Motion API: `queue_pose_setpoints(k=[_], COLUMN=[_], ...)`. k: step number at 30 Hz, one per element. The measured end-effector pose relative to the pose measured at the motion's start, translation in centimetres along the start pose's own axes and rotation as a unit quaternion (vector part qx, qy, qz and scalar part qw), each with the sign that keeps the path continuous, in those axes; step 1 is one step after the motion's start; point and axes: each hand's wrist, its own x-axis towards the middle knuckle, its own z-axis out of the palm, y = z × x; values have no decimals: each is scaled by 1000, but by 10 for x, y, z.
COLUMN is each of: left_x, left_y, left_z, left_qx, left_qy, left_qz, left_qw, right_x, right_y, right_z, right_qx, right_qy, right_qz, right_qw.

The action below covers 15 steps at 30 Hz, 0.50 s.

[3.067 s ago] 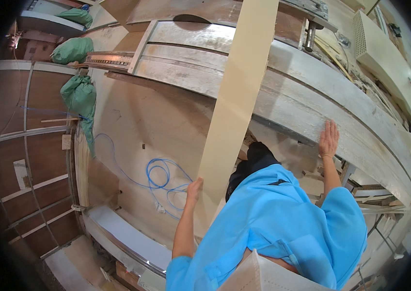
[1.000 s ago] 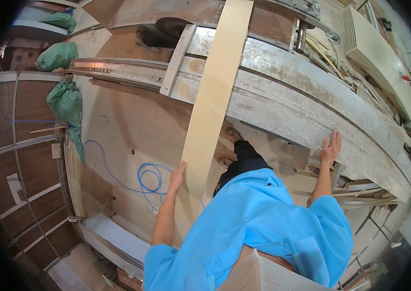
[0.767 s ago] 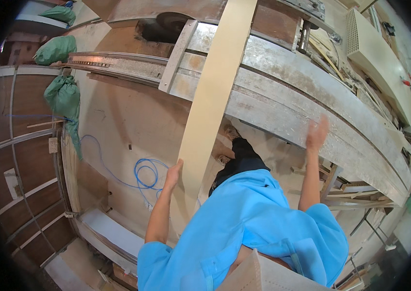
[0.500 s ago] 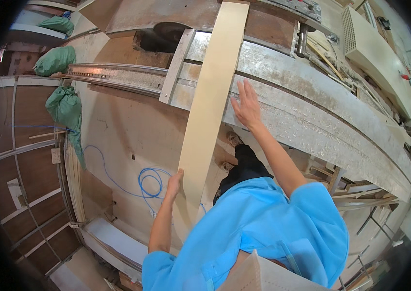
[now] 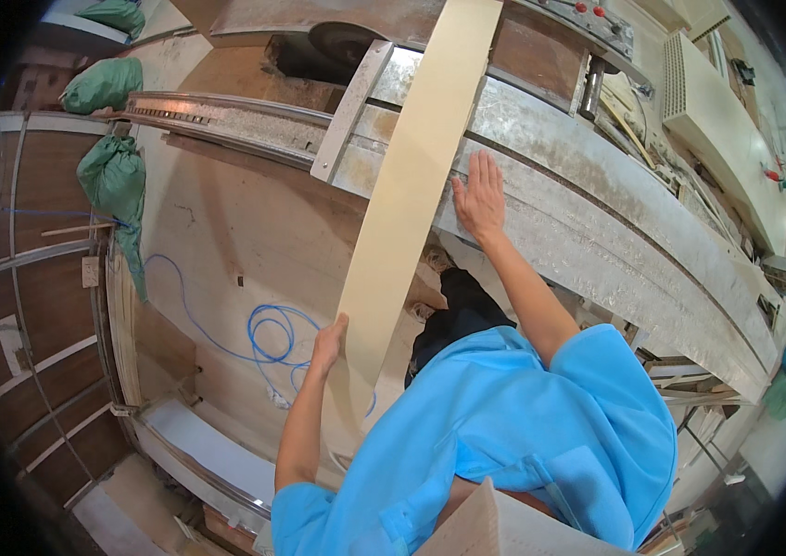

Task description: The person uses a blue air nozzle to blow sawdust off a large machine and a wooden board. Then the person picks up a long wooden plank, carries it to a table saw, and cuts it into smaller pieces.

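Note:
A long, pale cream board [image 5: 412, 167] slants from near my body across a worn metal sliding table [image 5: 588, 204]. Its near end overhangs the table's edge. My left hand [image 5: 326, 347] grips the board's left edge close to that end, the thumb at the edge and the other fingers mostly hidden. Flat on the metal, just right of the board, rests my right hand [image 5: 480, 199]; its fingers are stretched out and it holds nothing. A pale metal crossbar [image 5: 351, 111] lies on the table left of the board.
A dark round disc [image 5: 337, 42] shows beyond the crossbar, and a rail [image 5: 226, 120] runs left. Coiled blue hose [image 5: 272, 334] lies on the floor. Green bags [image 5: 110, 181] are at the left. At far right stands a long cream machine body [image 5: 727, 130].
The whole view has shifted slightly. My right hand has turned a little and its fingers sit slightly nearer me on the metal. My left hand keeps its grip on the board.

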Motion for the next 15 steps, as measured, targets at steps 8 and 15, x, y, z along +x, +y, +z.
queue_pose_setpoints(k=[8, 15], left_x=[-12, -4], left_y=[19, 13], left_z=[2, -8], left_qx=[53, 29], left_qy=[35, 10], left_qz=[7, 9], left_qw=[998, 999], right_x=[-10, -6], right_y=[2, 4], right_z=[-4, -8], right_qx=[9, -4], right_qy=[14, -9], right_qz=[-11, -10], right_qw=[1000, 1000])
